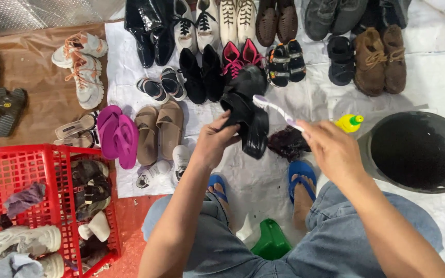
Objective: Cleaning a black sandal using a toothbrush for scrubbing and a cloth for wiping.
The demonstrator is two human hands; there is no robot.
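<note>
You sit above a white sheet (439, 67) with a black shoe (245, 110) raised in your left hand (213, 141), fingers closed around its heel end, while your right hand (330, 146) grips the handle of a white toothbrush (276, 109) whose bristle head rests against the shoe's upper. The shoe hangs just above the sheet, between your knees and the rows of footwear. Scrubbing looks to be under way on this one shoe; whether any of it is already clean cannot be told.

Beyond the black shoe, pairs stand in rows on the sheet: boots, white trainers, pink-laced shoes, brown suede shoes (382, 59), tan slides (158, 131), purple sandals (118, 135). They look sorted, and many may still await brushing.

Right of the shoe, a dark basin (418, 152) holds dark water. Just beside it stands a yellow bottle (349, 123), and a dark wet rag (287, 143) lies under the brush. Far left of the shoe, a red plastic basket (52, 154) holds a jumble of grey and white trainers, cloths and dark sandals, seemingly untouched.
</note>
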